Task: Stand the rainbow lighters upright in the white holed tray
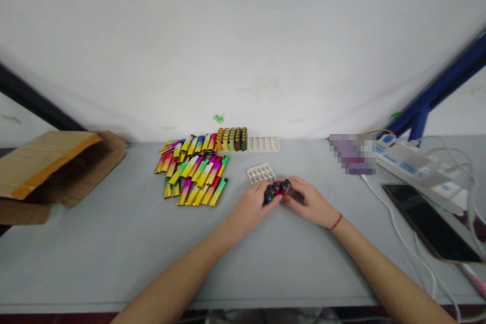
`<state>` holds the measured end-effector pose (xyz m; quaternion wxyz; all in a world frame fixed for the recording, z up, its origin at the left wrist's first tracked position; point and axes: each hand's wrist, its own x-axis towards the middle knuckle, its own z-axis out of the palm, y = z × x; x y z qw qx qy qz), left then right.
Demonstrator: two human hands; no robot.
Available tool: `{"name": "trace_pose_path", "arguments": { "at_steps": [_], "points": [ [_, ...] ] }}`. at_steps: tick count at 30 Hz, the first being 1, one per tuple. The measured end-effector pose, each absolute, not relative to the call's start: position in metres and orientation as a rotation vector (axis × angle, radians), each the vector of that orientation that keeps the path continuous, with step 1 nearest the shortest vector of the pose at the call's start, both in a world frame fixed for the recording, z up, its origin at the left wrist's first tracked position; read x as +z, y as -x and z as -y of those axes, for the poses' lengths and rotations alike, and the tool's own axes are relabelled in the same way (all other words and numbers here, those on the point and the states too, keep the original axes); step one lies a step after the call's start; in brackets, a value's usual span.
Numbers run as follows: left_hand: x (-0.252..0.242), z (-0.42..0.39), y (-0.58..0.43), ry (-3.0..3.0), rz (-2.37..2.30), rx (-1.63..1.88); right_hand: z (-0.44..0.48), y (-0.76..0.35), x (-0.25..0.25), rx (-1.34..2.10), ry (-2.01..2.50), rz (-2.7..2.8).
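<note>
Both hands meet around a small bunch of lighters [277,190] whose dark tops face up. My left hand [252,206] has its fingers closed round the bunch's left side. On the right side, my right hand [308,202] grips the same bunch between thumb and fingers. Just behind the left hand lies a white tray with rows of round holes [261,173], partly covered by the fingers. A second white tray [264,144] sits near the wall, beside an upright block of lighters in rows [231,139]. Many shiny multicoloured lighters [197,169] lie piled to the left.
An open cardboard box [49,162] stands at the left. On the right are a black phone [431,223], a white power strip [421,172], a pixelated purple object [351,153] and loose white cables [393,220]. A wall [243,50] rises behind the grey table [132,258].
</note>
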<state>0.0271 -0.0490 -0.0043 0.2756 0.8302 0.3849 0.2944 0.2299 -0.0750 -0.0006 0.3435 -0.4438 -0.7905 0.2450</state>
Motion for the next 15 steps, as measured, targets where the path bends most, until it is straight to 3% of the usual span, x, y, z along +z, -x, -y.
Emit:
{"name": "trace_pose_path", "arguments": {
  "at_steps": [15],
  "points": [
    [-0.0038, 0.0535, -0.0337, -2.256, -1.109, 0.802, 0.0749, -0.2341, -0.0027, 0.641, 1.287, 2.079]
  ]
}}
